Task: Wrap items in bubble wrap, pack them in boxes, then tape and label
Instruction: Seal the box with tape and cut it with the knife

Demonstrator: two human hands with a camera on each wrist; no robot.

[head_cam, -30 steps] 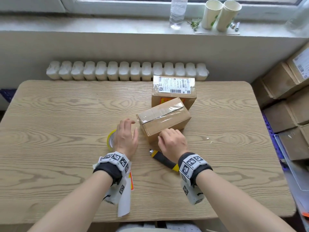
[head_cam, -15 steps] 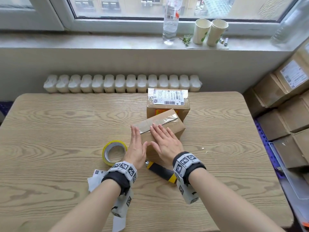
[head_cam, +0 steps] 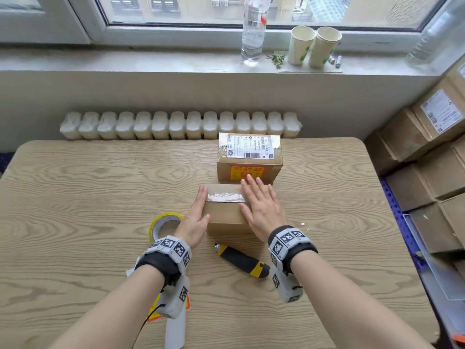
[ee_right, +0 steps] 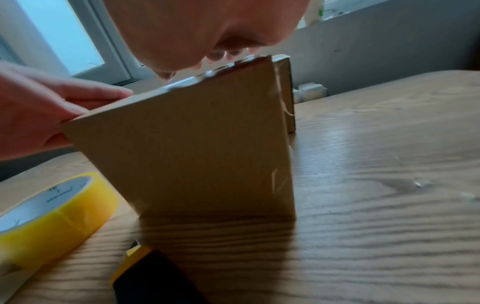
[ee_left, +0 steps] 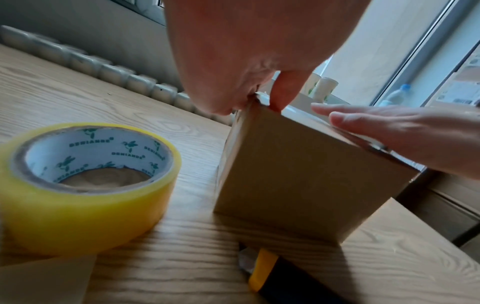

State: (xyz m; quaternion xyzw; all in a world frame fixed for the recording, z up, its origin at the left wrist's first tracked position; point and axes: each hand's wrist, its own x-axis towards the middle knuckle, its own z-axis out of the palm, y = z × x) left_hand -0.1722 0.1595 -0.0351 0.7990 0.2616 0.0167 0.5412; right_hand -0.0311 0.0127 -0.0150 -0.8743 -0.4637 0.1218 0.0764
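both hands are pressing on the small box [head_cam: 226, 212]

the left hand [head_cam: 195, 217] is lying against its left side and the right hand [head_cam: 261, 207] on its taped top, fingers straight and slightly spread; the box is sitting on the counter [head_cam: 88, 187] beside the tape roll [head_cam: 163, 224].

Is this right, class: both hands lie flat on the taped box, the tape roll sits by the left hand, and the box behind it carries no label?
Not quite. The box behind does carry a white shipping label on top, as the head view shows. The rest holds: left hand and right hand flat on the taped box, tape roll by the left hand.
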